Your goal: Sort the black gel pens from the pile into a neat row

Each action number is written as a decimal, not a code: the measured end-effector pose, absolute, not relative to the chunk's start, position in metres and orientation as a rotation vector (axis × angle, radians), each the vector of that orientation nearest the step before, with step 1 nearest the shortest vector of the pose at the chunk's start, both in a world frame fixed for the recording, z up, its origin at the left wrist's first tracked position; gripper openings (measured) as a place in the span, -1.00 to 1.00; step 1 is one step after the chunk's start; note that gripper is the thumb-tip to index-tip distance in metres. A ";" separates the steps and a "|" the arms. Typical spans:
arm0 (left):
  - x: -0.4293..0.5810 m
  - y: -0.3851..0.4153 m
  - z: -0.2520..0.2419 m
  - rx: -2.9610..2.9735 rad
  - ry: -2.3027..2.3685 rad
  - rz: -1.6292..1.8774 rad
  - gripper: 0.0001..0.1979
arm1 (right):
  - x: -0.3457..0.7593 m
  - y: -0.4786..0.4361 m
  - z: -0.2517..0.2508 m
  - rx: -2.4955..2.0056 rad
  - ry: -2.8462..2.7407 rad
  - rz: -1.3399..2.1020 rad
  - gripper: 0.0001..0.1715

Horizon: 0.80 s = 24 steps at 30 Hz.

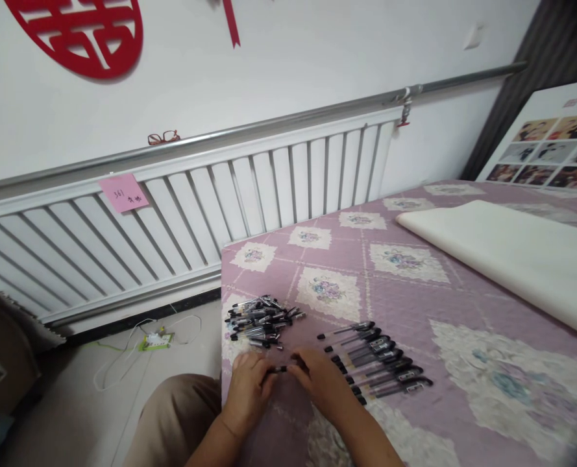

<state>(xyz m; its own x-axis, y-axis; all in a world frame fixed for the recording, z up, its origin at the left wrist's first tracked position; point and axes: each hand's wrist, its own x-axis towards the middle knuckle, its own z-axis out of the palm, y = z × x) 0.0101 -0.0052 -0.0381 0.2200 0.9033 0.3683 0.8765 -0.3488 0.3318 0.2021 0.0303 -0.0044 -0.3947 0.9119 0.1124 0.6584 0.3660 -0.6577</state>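
My left hand (248, 389) and my right hand (316, 379) meet low over the bed's near corner, fingers closed. Between their fingertips shows a short dark stretch of a pen (281, 369); the fingers hide the rest of it. Just beyond my left hand lies a loose pile of black pens and pen parts (261, 318), pointing different ways. To the right of my right hand, several clear-barrelled pens with black ends (383, 355) lie side by side in a slanting row. Black pen caps or ends (339, 364) line the row's left side, partly behind my right hand.
The purple floral bedspread (324, 288) covers the surface. A cream folded sheet (516, 253) lies at right. A white radiator (249, 191) with a pink note (124, 192) runs along the wall; glasses (163, 137) rest above it. A power strip (156, 340) lies on the floor.
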 end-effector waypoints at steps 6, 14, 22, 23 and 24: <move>0.005 -0.002 -0.041 2.391 1.781 0.834 -0.83 | 0.206 0.031 -0.008 -1.383 -2.147 0.637 -0.84; -0.013 0.025 -0.036 2.368 2.010 0.731 -0.76 | 0.211 0.032 -0.007 -1.348 -2.090 0.601 -0.84; -0.010 0.030 -0.022 2.305 2.160 0.406 -0.81 | 0.211 0.031 -0.002 -1.370 -2.123 0.585 -0.82; -0.010 0.030 -0.020 2.302 2.164 0.397 -0.83 | 0.211 0.031 -0.001 -1.374 -2.130 0.584 -0.81; -0.010 0.030 -0.019 2.305 2.155 0.394 -0.84 | 0.211 0.031 -0.001 -1.376 -2.137 0.583 -0.81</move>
<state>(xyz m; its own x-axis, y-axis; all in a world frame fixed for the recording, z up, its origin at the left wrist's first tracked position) -0.0096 0.0297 -0.0187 0.0513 0.9774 0.2052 0.9868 -0.0812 0.1400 0.2113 0.0307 -0.0008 -0.3423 0.9186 0.1976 0.6910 0.3886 -0.6095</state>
